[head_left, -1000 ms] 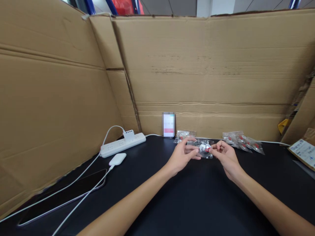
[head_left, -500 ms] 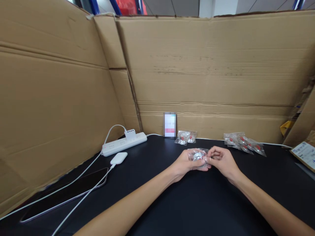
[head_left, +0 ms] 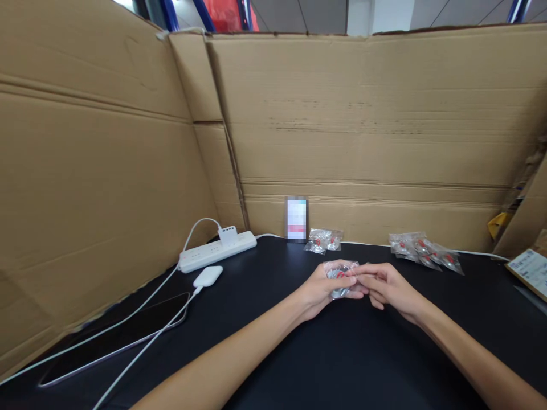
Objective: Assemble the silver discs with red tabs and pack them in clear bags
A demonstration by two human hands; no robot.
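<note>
Bare hands came together over the middle of the table: the left hand (head_left: 321,289) gripped a clear packet (head_left: 334,274) between thumb and fingers, while the right hand (head_left: 391,287), fingers bent, met it at the packet's right side; I could not tell whether its fingertips pinched the plastic.

Cardboard panels (head_left: 307,148) stood behind and to the left, the biggest things in sight, around a black tabletop (head_left: 350,353). On its left part lay a flat dark-screened device (head_left: 115,347), with white cables running across it. Beyond that, a white power strip (head_left: 199,259) sat slantwise near the cardboard. Off to the right, several clear packets with red bits (head_left: 421,250) overlapped in a heap, and a labelled parcel (head_left: 530,270) lay at the edge of view. A lit screen (head_left: 296,219), blurred, stood upright against the back panel; just right of it were more such packets (head_left: 318,242). Smaller yet were a white pad (head_left: 208,276) on a cable and, inside the held packet, a round silvery piece with a spot of red.
</note>
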